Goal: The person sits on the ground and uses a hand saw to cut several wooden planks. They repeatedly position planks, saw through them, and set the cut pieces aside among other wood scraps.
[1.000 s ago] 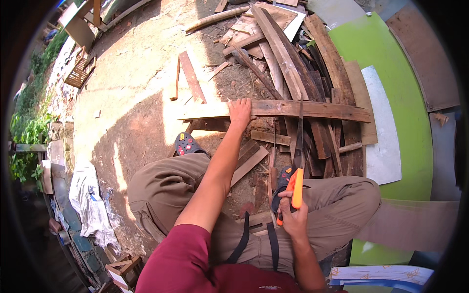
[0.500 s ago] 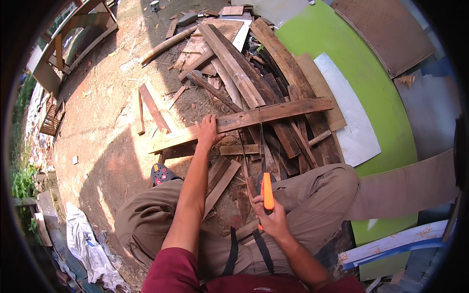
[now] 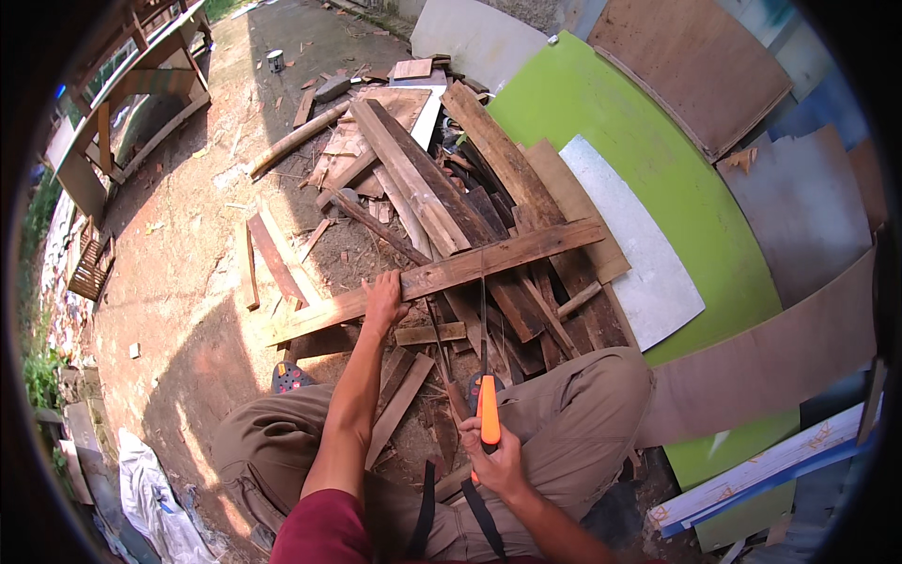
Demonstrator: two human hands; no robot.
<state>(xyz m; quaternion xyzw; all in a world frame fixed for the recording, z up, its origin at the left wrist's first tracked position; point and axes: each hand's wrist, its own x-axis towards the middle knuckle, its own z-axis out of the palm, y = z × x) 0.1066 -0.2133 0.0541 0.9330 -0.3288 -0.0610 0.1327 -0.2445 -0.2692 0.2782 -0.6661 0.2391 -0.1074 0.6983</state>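
A long wooden plank [image 3: 442, 274] lies slantwise over a heap of old timber. My left hand [image 3: 383, 299] grips it left of the middle, fingers over its far edge. In my right hand [image 3: 493, 459] is a handsaw with an orange and black handle [image 3: 489, 411]. Its thin blade runs away from me and crosses the plank to the right of my left hand. The blade is nearly edge-on, so how deep it sits in the wood cannot be told.
Beams and boards [image 3: 413, 174] are piled beyond the plank. On the right lie a green sheet [image 3: 648, 188], a white panel [image 3: 629, 240] and brown boards [image 3: 752, 362]. A wooden frame [image 3: 141, 94] stands far left; a white cloth [image 3: 155, 498] lies near left. My bent knees flank the saw.
The whole scene sits lower and farther left as the view has shifted. Both hands keep their grips, and the saw still crosses the plank at about the same spot.
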